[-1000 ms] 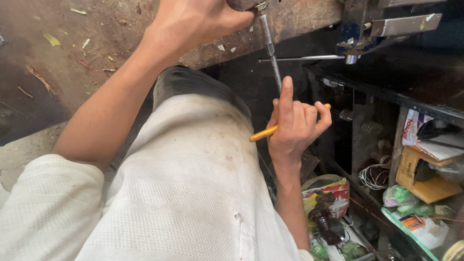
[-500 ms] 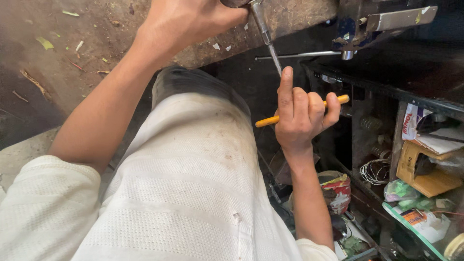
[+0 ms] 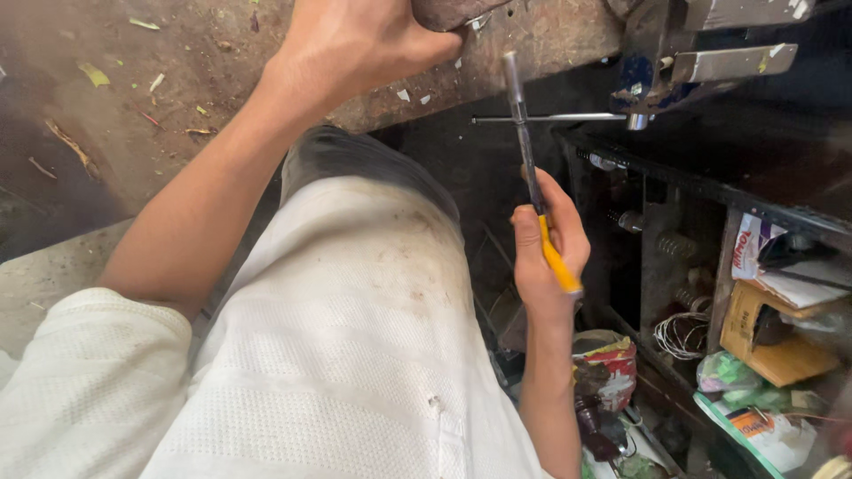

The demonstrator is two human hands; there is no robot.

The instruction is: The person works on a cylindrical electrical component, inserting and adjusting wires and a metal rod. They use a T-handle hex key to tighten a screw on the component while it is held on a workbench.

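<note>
Seen from above, a person in a white textured shirt sits close against a worn, dusty worktop (image 3: 532, 44) that runs across the top of the frame. The right hand (image 3: 546, 253), just right of centre, is closed around the yellow handle of a screwdriver (image 3: 532, 177). Its dark metal shaft points up and slightly left, and its tip ends just below the worktop's edge. The tip appears to touch nothing.

The left hand (image 3: 355, 40), at the top centre, is curled over a dark rounded object (image 3: 448, 11) lying on the worktop. The frame cuts off most of that object, so what it is cannot be told. The two hands are well apart.

At the upper right, a blue bench vise (image 3: 657, 62) is fixed to the worktop. Its thin steel handle bar (image 3: 550, 117) juts out horizontally and crosses the screwdriver shaft in the view.

At the lower right are cluttered shelves (image 3: 763, 355) with boxes, packets and a coil of wire (image 3: 679, 335).

To handle the tool well, the grip on the handle should probably stay firm and the wrist straight. The shaft should be kept clear of the vise bar. The left hand should pin its object steady before the tip meets anything.
</note>
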